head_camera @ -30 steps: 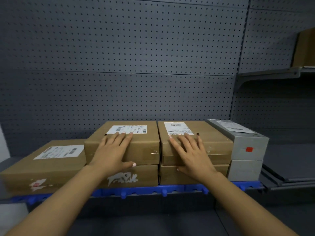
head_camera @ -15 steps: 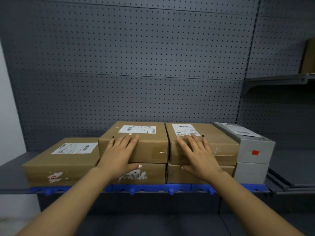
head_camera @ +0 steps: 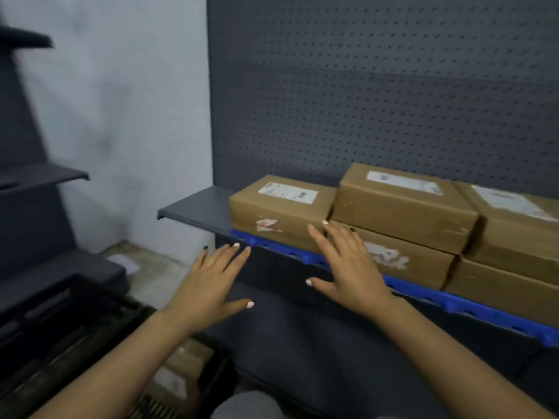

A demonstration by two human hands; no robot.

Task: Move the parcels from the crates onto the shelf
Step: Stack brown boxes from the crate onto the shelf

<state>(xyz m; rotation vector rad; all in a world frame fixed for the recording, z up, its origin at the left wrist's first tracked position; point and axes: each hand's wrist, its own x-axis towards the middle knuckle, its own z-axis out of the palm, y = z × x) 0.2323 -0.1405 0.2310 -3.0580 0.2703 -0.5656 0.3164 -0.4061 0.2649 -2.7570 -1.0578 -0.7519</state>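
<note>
Brown cardboard parcels with white labels stand on the grey shelf [head_camera: 193, 210] with its blue front strip. A single parcel [head_camera: 278, 210] is at the left. Beside it a stack of two has its upper parcel [head_camera: 402, 204] over a lower one [head_camera: 402, 261], and another stack [head_camera: 520, 225] runs off the right edge. My left hand [head_camera: 211, 285] and my right hand [head_camera: 348, 267] hover in front of the shelf edge, fingers straight and spread, holding nothing. A black crate [head_camera: 211, 376] at the bottom holds a brown parcel [head_camera: 184, 367], partly hidden by my left forearm.
A dark perforated back panel [head_camera: 378, 101] rises behind the shelf. A white wall [head_camera: 121, 116] is to its left. Dark shelving [head_camera: 39, 176] and dark crates [head_camera: 54, 322] fill the left side. A white paper [head_camera: 124, 263] lies on the floor.
Both hands have lifted off the tops of the two upper parcels and pulled back in front of the shelf. The view has swung left and down, bringing the crate and wall into sight.
</note>
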